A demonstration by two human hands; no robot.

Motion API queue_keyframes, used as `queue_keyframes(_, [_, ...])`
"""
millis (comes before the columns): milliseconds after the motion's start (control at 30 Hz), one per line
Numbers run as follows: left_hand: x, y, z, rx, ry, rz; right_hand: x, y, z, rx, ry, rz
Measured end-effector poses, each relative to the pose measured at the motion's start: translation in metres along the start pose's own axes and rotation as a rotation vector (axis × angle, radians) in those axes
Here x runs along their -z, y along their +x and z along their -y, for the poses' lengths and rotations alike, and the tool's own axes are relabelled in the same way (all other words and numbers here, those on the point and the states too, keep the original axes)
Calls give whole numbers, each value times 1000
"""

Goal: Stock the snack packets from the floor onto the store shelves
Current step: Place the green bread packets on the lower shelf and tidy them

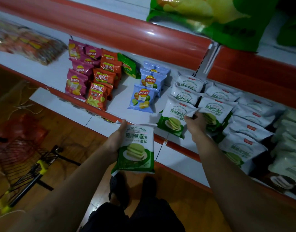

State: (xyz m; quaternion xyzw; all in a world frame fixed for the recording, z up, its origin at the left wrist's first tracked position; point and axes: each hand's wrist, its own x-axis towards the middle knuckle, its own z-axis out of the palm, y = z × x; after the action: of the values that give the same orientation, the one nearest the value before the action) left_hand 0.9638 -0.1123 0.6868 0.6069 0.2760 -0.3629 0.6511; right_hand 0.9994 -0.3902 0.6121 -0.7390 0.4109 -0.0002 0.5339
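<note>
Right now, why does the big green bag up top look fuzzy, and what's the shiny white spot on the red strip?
Head view: the big green bag looks near the lens, out of focus; the white spot is glare on the glossy red strip; the dim room darkens the corners.

I hold one mousse cheese packet (135, 148) in my left hand (116, 139). My right hand (195, 124) pinches a second packet (174, 118). Beyond my left grip lie about five pink packets (76, 84), about five orange packets (97, 94), one green packet (128, 65) and at least three blue packets (142, 97).

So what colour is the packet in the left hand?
White on top, green at the bottom: the packet in the left hand, clear in the head view.
</note>
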Motion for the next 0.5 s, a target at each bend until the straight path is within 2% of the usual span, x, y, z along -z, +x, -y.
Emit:
queue_keyframes(100, [-1, 1, 1, 9, 12, -25, 5, -10, -1, -29, 80, 0])
queue_keyframes(200, [-5, 1, -3, 29, 21, -17, 17, -37, 6, -27, 80, -76])
queue_keyframes(267, [-9, 2, -5, 44, 33, -16, 26, -65, 6, -7, 10, -5])
queue_keyframes(300, [-11, 4, -5, 42, 45, -17, 29, -82, 5, 59, -66, 68])
queue_keyframes(400, [-19, 6, -5, 4, 203, 15, 35, -130, 8, 426, -308, 218])
queue_keyframes(500, [-28, 2, 1, -185, 458, 63, 34, -148, 29, 650, -643, 393])
